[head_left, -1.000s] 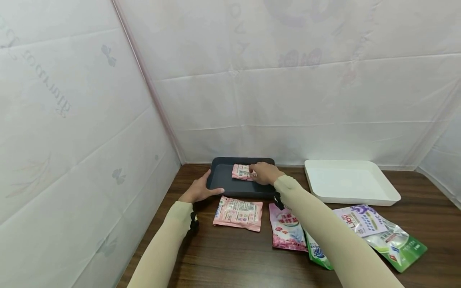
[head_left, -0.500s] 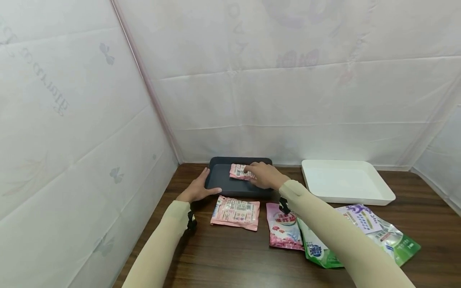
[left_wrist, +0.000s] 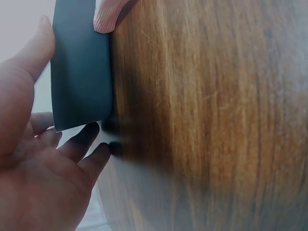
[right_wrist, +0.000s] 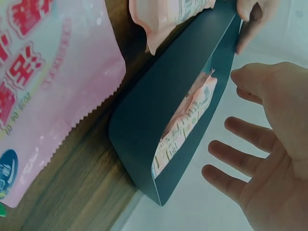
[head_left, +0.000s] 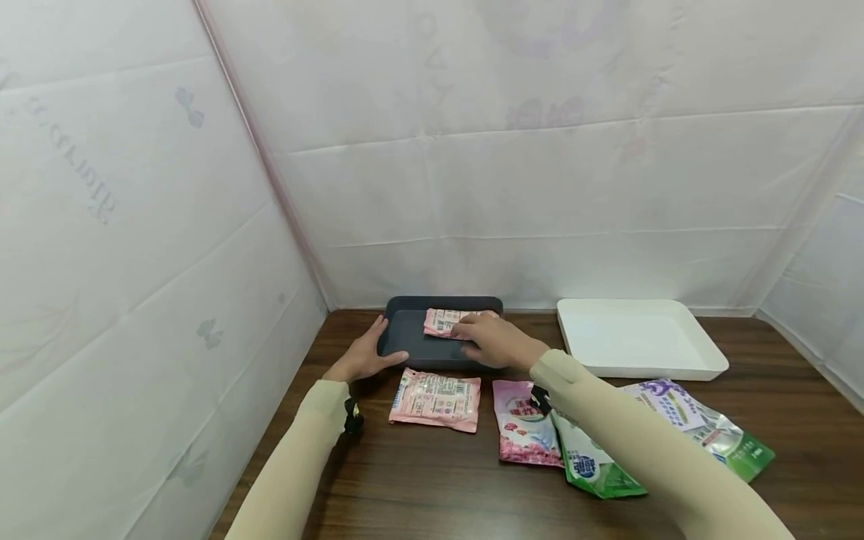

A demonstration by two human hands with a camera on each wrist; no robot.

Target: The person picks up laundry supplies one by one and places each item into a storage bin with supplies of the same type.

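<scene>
My left hand (head_left: 362, 358) lies at the near left corner of a dark grey tray (head_left: 405, 346), thumb along its front side and fingers spread down its left side. In the left wrist view, the fingers (left_wrist: 89, 139) reach around the tray's corner. A pink printed packet (head_left: 442, 321) lies inside the tray. My right hand (head_left: 496, 341) hovers over the tray's right part, overlapping the packet in the head view. The right wrist view shows its fingers (right_wrist: 238, 156) loosely spread, gripping nothing, with the packet beyond them in the tray.
A second pink packet (head_left: 435, 400) lies before the grey tray. Right of it are a pink detergent pouch (head_left: 526, 431), a green-and-white pouch (head_left: 601, 469) and a purple-and-white pouch (head_left: 668, 401), partly under my right forearm. A white tray (head_left: 641, 337) stands at the back right.
My right hand has drawn back from the packet toward the tray's near right, uncovering more of the packet. The left hand stays at the tray corner. The head view has turned slightly right.
</scene>
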